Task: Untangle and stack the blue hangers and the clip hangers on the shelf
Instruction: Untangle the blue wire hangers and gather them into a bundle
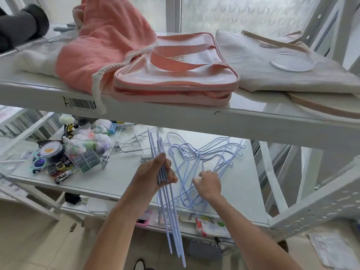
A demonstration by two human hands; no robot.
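My left hand [155,172] grips a bundle of several blue wire hangers [167,207], held on edge so their bars run from above the hand down past the shelf's front edge. A tangle of more blue hangers [206,152] lies on the white middle shelf [120,176] to the right. My right hand [209,185] rests on that tangle with its fingers curled round some wires. Silver metal clip hangers [128,146] lie further back on the shelf, left of the blue ones.
A clutter of toy cars, sunglasses, a round tin [51,151] and small packets fills the shelf's left part. The upper shelf [175,112] overhangs, carrying a pink towel [109,36], a pink-trimmed bag [175,75] and a white cloth bag [272,63].
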